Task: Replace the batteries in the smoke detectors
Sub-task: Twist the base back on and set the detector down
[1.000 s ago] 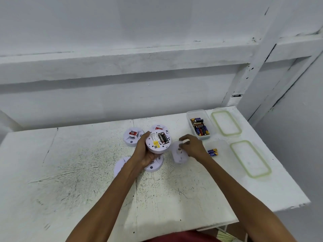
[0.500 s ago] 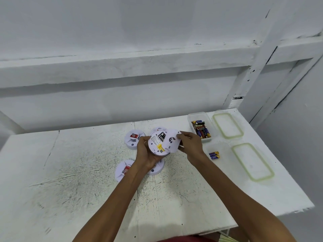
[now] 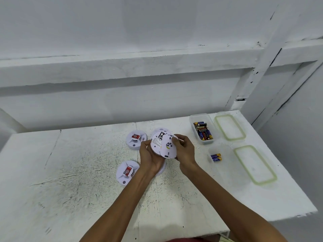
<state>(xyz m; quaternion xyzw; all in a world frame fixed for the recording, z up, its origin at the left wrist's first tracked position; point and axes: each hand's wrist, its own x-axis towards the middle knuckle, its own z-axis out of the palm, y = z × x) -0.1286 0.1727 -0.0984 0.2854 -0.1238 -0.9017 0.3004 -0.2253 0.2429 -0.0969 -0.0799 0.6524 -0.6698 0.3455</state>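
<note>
Grip of left hand (image 3: 150, 157) clamps detector (image 3: 156, 142); right hand (image 3: 186, 151) pinches cover (image 3: 170, 152).

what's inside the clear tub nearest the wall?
Loose batteries, black, blue and orange, heaped in the clear tub. They overlap, so the count and whatever lies beneath are hidden.
</note>
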